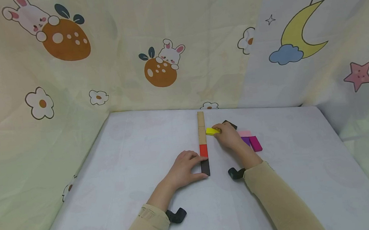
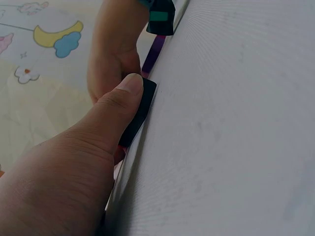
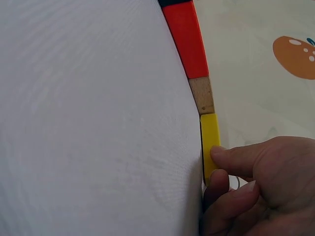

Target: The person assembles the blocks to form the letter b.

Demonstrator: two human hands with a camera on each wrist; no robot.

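A straight row of blocks runs away from me on the table: a black block (image 1: 205, 167) nearest, then a red block (image 1: 203, 151), then two plain wooden blocks (image 1: 202, 135). My left hand (image 1: 184, 169) grips the black block, its thumb at the near end and a finger close to the seam with the red one. Between thumb and fingers, my right hand (image 1: 230, 136) pinches a yellow block (image 1: 211, 131) just right of the wooden blocks. The right wrist view shows the thumb on the yellow block (image 3: 210, 132), its far part hidden by the fingers.
Right of the right hand lie a pink block (image 1: 245, 133), a purple block (image 1: 246, 140) and a magenta block (image 1: 256, 144). A dark block (image 1: 231, 124) shows partly behind that hand. A printed cloth wall (image 1: 115, 62) stands behind the white table (image 1: 139, 134).
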